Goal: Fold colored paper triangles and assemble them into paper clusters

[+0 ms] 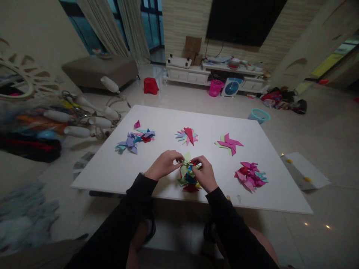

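While both hands meet at the near edge of the white board (pixel 117 168), the left hand (pixel 164 164) and right hand (pixel 206 173) pinch a multicoloured folded paper piece (pixel 188 175) — pink folded pieces (pixel 249 175) lie right of it.

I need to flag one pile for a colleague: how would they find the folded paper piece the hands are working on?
On the white board table, look at the near edge, centre. The multicoloured folded paper cluster of green, blue and red pieces lies there, pinched between the left hand and right hand. Unlike the four other paper piles, it alone is being held.
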### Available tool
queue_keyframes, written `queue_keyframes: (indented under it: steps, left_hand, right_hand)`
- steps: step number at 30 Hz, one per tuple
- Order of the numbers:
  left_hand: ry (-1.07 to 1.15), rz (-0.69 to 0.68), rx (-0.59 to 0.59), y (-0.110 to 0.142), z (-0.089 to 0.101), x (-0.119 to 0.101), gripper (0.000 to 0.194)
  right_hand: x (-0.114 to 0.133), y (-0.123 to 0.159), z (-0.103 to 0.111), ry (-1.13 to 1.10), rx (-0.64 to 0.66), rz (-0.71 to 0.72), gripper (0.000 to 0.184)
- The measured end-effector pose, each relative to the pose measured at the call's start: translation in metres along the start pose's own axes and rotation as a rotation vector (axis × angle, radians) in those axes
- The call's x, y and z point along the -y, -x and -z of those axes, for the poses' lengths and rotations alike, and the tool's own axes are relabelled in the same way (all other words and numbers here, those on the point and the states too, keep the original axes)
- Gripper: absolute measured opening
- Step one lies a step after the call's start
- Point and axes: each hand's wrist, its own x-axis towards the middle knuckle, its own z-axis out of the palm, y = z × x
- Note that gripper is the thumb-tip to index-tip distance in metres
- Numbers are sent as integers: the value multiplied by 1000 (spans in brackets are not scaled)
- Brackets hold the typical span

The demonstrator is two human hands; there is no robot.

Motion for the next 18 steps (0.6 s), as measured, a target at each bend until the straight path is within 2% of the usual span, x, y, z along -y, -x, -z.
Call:
queue_keyframes:
  steps: [5, 18]
  left_hand:
    - [-3, -18, 10, -1, 0, -1, 4]
    - [43, 0, 17, 0, 0, -1, 6]
  right_hand:
    - [4, 0, -2, 21, 1, 19, 10]
    - [-3, 0, -2, 49, 9, 56, 10]
